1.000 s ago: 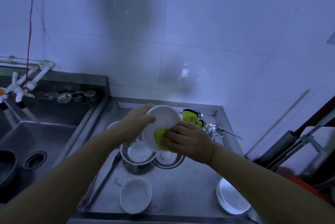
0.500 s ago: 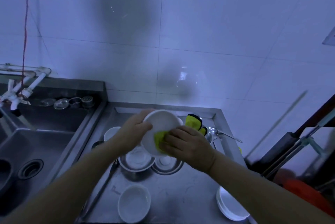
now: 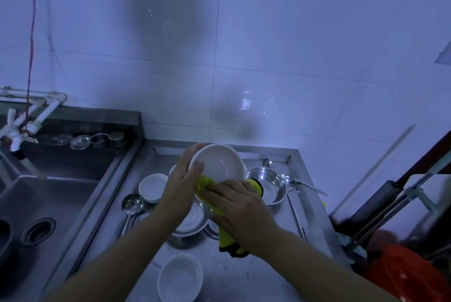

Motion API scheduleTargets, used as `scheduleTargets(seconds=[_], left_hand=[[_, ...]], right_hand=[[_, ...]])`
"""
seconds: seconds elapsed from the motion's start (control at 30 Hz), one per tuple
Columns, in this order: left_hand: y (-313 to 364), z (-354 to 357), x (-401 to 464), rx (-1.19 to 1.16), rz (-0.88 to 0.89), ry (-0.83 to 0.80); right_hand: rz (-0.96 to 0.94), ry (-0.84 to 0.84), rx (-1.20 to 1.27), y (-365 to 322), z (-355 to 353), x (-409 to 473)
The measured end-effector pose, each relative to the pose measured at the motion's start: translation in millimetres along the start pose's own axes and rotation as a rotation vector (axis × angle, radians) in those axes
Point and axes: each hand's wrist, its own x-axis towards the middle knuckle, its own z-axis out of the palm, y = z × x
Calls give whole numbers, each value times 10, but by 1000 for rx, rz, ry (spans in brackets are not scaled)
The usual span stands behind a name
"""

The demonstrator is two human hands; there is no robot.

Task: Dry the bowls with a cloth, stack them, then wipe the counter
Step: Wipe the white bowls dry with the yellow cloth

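1. Head view: the left hand (image 3: 181, 188) grips a round white ceramic bowl (image 3: 217, 163) by its left rim, thumb curled over the near edge and the other fingers (image 3: 192, 152) wrapped behind it. The bowl is held tilted above the steel desk (image 3: 246, 275), its hollow facing the camera.
2. The right hand (image 3: 240, 209) presses a yellow cloth with a dark edge (image 3: 227, 238) against the bowl's lower rim. Its fingers (image 3: 214, 194) lie close together and bent over the cloth, the thumb holding it from below; the cloth's loose end hangs down under the wrist.
3. Below the hands, a shallow steel dish with a white plate in it (image 3: 192, 222) rests on the desk, partly hidden by the left forearm.
4. A small white bowl (image 3: 152, 187) sits to the left, with a steel ladle (image 3: 131, 206) just beside it on the near side.
5. A shiny steel bowl (image 3: 269, 185) stands to the right of the held bowl, and a long-handled steel spoon (image 3: 302, 185) lies further right.
6. Another white bowl (image 3: 180, 277) sits upright near the desk's near edge.
7. At the far left is a steel sink (image 3: 48, 194) with a round drain (image 3: 37, 231); small metal strainers (image 3: 97, 139) line its far ledge.
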Motion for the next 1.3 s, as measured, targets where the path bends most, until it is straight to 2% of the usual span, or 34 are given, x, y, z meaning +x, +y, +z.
scheduleTargets(seconds=[0.13,0.23,0.4,0.53,0.6,0.73,0.8,0.83,0.9,1.0,1.07,1.13,1.2,1.3], left_hand=[[-43,-52,7,33,-34,-66],[-46,-23,4,4,-63,-105],[-28,-15,65,-58,-9,-77],[38,-100,97,-69,-21,-94],[87,-137,101,4,-61,-153],[200,-214,88,112,-277,-381],[249,-244,90,101,-424,-453],[266,-260,99,156,-437,-471],[266,-312,145,472,-270,-511],[285,-415,105,1027,199,-495],[308,-441,-4,1223,550,-556],[327,-397,-78,1375,768,-680],[332,-331,-105,1363,744,-753],[298,-344,-126,1121,476,-698]], right_hand=[[-73,-72,-150,220,-121,-3],[24,-105,-265,245,-180,125],[84,-195,-152,13,-174,324],[-75,-282,-113,-49,-124,139],[-192,-227,-144,70,-129,59],[-424,-91,-203,331,-159,-5],[-481,-61,-211,386,-160,-11],[-487,-68,-208,387,-162,-18],[-476,-114,-202,380,-166,-31],[-393,-180,-190,389,-189,-57],[-330,-198,-154,400,-219,-48],[-296,-229,-120,393,-248,-20],[-287,-242,-89,387,-275,-8],[-158,-118,14,419,-315,-61]])
